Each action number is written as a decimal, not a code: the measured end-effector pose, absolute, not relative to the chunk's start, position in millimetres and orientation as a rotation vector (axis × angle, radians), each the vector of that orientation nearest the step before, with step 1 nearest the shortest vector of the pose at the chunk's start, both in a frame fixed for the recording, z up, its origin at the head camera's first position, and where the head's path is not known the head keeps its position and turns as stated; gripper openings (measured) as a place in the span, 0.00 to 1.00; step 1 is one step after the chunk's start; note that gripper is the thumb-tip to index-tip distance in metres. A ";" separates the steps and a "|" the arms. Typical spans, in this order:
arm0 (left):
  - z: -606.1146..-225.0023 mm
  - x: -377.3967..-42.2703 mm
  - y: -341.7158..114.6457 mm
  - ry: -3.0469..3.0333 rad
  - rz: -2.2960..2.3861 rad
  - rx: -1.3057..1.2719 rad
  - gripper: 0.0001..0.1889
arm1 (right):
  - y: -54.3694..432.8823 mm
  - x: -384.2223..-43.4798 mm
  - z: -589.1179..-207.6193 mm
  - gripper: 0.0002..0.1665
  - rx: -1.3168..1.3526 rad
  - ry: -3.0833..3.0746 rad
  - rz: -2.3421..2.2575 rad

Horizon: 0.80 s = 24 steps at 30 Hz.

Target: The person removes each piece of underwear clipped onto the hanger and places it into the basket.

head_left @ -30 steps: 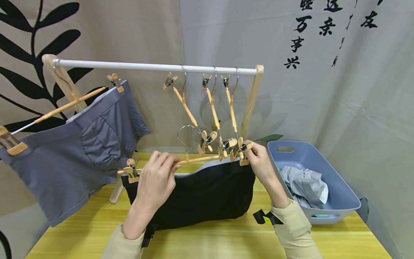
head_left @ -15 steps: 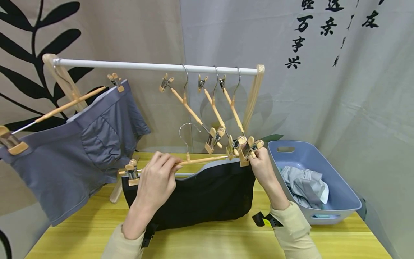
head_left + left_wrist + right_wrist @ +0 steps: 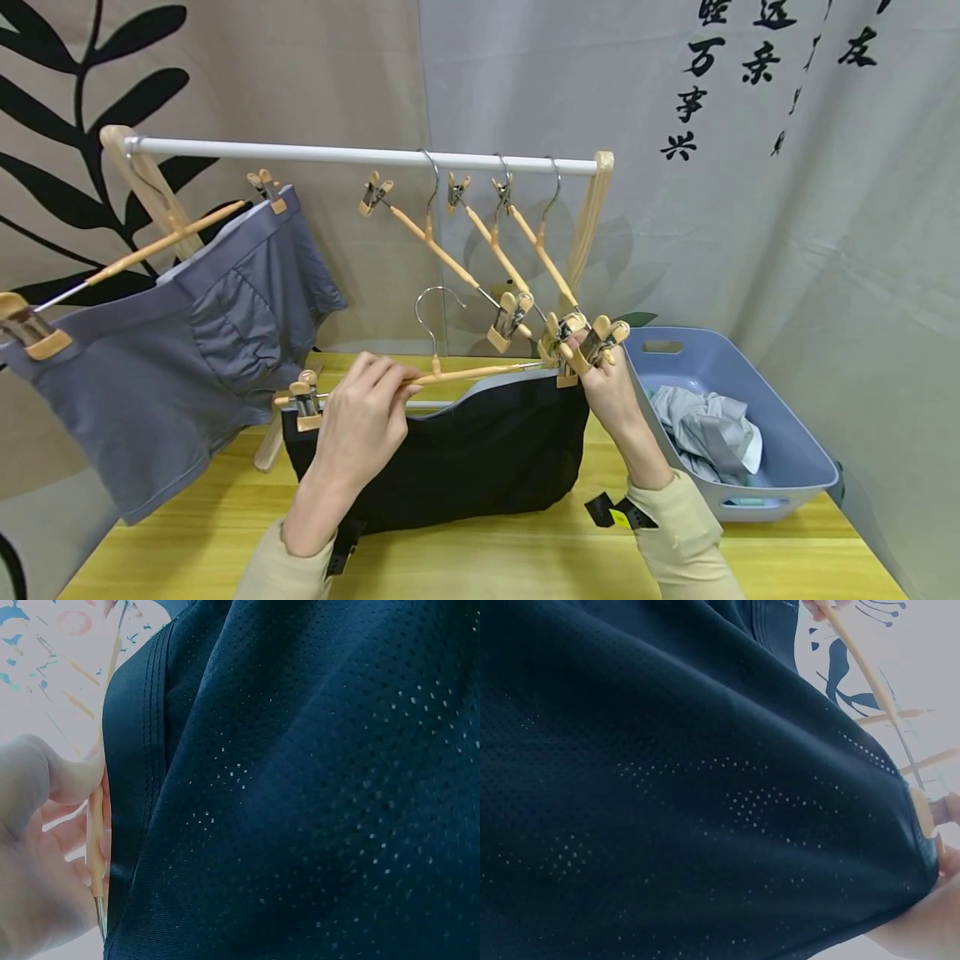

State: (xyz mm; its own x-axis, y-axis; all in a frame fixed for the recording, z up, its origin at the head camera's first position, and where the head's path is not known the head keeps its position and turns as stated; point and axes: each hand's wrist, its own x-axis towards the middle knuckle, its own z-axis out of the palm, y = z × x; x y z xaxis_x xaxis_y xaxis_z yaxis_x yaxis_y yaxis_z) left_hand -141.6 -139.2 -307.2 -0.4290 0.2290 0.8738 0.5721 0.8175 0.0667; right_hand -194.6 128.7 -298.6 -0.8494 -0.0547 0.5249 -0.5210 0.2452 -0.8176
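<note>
**A crowded corner asked for patience**

The black garment (image 3: 465, 462) hung by its waistband (image 3: 133, 735) from a clip hanger (image 3: 437, 365) above the bench (image 3: 525, 558). The left hand (image 3: 358, 417) gripped the wooden bar (image 3: 472, 373), while the right hand (image 3: 611, 392), partly hidden, pinched the right-end clip (image 3: 922, 811). The left-end clip (image 3: 307, 404) sat on the opposite corner. The hook (image 3: 424, 304) stood free, below the white rail (image 3: 300, 152).

The step seemed to be setting that right-end clip. Doing it well probably called for a steady bar, the clip eased outward until the sagging waistband lay straighter, and the jaws seated squarely over the cloth. Clips (image 3: 602, 338) of three empty hangers (image 3: 429, 237) crowded the right hand, so drawing the work nearer looked wise, to avoid snagging.
</note>
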 end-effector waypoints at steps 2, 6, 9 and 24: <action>-306.9 -141.6 -139.4 -2.019 -0.439 -0.594 0.02 | 128.3 -193.9 -298.0 0.14 0.521 -2.145 1.617; -306.5 -141.5 -139.6 -2.020 -0.435 -0.595 0.03 | 128.2 -192.3 -297.7 0.11 0.467 -2.209 1.530; -306.4 -141.3 -139.6 -2.019 -0.436 -0.595 0.02 | 128.5 -190.7 -298.2 0.11 0.421 -2.260 1.507; -307.7 -141.8 -137.5 -2.028 -0.466 -0.606 0.02 | 128.7 -188.6 -293.4 0.14 0.415 -2.207 1.621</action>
